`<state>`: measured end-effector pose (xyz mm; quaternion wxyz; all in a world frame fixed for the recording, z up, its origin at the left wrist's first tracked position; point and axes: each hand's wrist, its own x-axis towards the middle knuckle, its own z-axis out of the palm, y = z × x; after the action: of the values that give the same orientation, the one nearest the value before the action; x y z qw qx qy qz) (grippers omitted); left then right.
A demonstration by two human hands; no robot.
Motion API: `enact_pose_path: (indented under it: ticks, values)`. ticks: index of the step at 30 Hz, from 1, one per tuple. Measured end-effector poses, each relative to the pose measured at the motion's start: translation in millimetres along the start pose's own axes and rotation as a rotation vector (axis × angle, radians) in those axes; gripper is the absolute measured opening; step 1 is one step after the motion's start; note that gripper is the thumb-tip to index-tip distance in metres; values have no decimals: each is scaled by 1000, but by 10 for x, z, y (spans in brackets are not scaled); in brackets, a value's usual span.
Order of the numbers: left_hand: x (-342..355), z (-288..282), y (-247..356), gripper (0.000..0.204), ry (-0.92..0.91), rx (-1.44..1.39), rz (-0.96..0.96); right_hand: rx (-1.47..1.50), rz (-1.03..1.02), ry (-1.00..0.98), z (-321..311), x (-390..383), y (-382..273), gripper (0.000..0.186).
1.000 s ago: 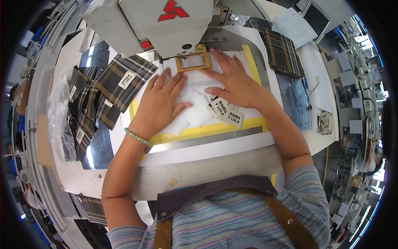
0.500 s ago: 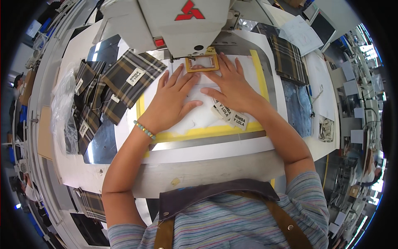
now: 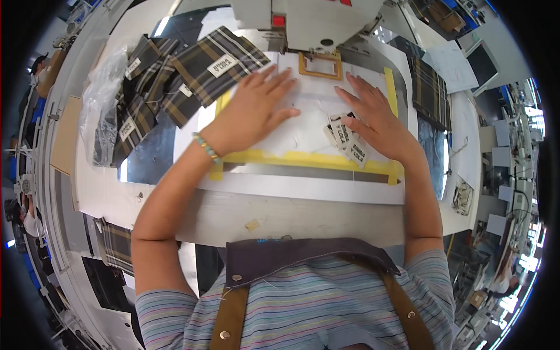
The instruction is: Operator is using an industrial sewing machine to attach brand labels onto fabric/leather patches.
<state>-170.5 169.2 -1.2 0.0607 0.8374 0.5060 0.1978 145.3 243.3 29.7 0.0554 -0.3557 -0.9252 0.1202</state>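
Note:
My left hand lies with fingers spread on a white padded sheet, its fingertips just below-left of a small tan rectangular frame at the sewing machine head. My right hand is spread at the right of the sheet, fingertips right of and below the frame, thumb over a small pile of cream printed labels. Yellow tape edges the sheet. Plaid fabric pieces with labels attached lie left of my left hand.
A crumpled plastic bag is at the table's left. Folded plaid fabric and papers lie at the right. The table's front edge runs before my apron. Racks and other people appear at both rims.
The whole view has shifted, putting the machine higher in the picture. Both hands have drawn slightly apart and away from the tan frame, fingers still spread.

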Motion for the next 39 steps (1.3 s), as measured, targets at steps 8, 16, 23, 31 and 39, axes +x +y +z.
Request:
enact_pose_path:
  ticks: [8, 16, 23, 31, 39]
  values:
    - [-333, -101, 397, 74, -162, -133, 29, 18, -160, -50, -116, -551, -54, 52]
    - [-5, -49, 478, 59, -76, -100, 153, -302, 106, 587, -633, -596, 876, 28]
    - [119, -203, 362, 38, -34, -193, 86, -361, 315, 280, -419, -662, 1406, 30]
    - [50, 208, 617, 55, -74, -244, 221, -305, 253, 349, -472, -705, 1525, 29]
    - [40, 203, 646, 60, -101, -270, 213, -5, 221, 313, -633, -733, 1622, 21]
